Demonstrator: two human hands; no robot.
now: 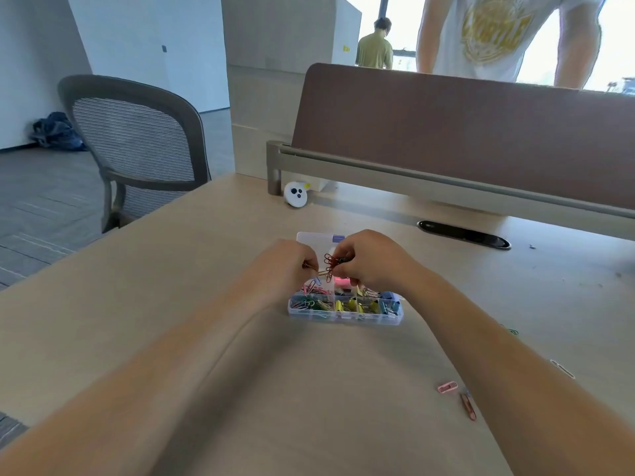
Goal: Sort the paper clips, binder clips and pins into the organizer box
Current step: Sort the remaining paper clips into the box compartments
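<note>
- chair (137, 146): being kept at the table's (171, 304) far left corner.
- left hand (285, 266): fingers curled; a gold paper clip (314, 268) is being pinched above the box.
- red paper clips (330, 264), tangled: being pinched by the right hand (369, 261), just beside the left.
- box (343, 317), clear, lid open: being kept on the table under both hands; yellow binder clips (350, 305) being stored in its middle compartment.
- pink clip (447, 387), red clip (468, 407): being left loose on the table, right of the box.

Tangled red paper clips (330, 264) hang above the open, clip-filled organizer box (343, 318).
</note>
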